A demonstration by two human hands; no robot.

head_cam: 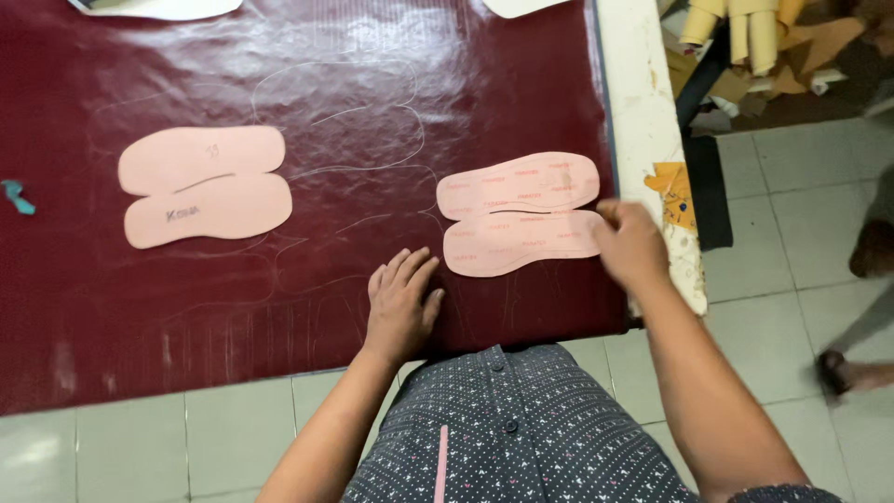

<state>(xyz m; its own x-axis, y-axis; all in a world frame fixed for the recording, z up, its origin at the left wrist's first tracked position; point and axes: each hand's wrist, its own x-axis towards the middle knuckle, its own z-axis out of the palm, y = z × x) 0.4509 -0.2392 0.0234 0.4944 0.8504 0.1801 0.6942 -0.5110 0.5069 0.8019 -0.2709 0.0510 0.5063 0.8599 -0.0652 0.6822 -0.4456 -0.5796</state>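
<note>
Left hand (402,303): lies flat, palm down, on the dark red leather sheet (372,121), fingers slightly apart and holding nothing; it seems to pin the sheet so that it stays smooth.
Right hand (631,244): rests at the right end of the printed pink sole template (520,214), fingers curled together on its edge; the blur hides how tight the grip is.
Printed pink sole template: two insole shapes joined side by side, flat on the sheet near the table's right edge, between the two hands.
Plain pink sole template (205,184): same double shape, well apart to the left, untouched.
Dark red leather sheet: covers the white table (638,102); faint traced sole outlines show between and beyond the templates, packed closely, likely to save material.
Far edge: corners of pale pieces (158,7) peek in.
Right of the table: tiled floor (792,224), rolled tan material (745,28), and another person's foot (843,373).
</note>
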